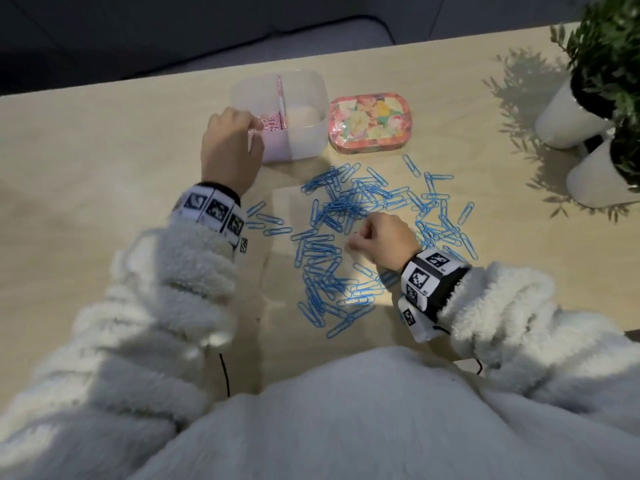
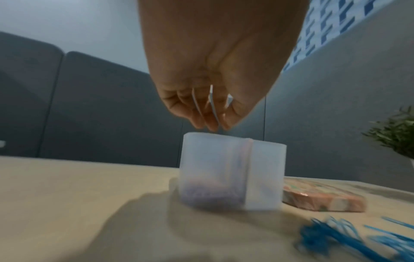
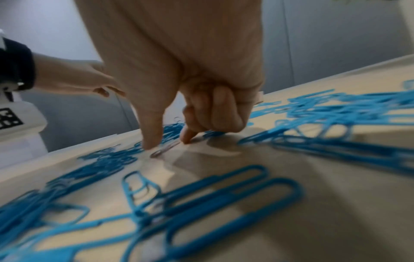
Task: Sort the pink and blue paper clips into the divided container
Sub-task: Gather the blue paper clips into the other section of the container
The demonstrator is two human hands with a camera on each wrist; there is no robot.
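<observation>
Pale wood tabletop (image 1: 104, 168) fills my head view, with grey panels behind it. On it I see one translucent divided container (image 1: 308, 140) with two compartments: the left one holds a heap of pink paper clips (image 1: 272, 124), the right one shows no clips that I can make out. My left hand (image 1: 230, 147) hangs over the left compartment's near rim, fingers bunched downward and pinching a few pink clips (image 1: 254, 131); the left wrist view blurs them to pale streaks. Blue paper clips (image 1: 346, 209) lie scattered nearer me, far too many and too tangled to count, several dozen at least. My right hand (image 1: 381, 240) sits in the middle of that spread, thumb and forefinger closing on one small clip (image 3: 164, 148) lying flat on the table, other fingers curled in. Just right of the container is one floral tin (image 1: 369, 123). At far right stand two white pots (image 1: 571, 123) with green plants.
</observation>
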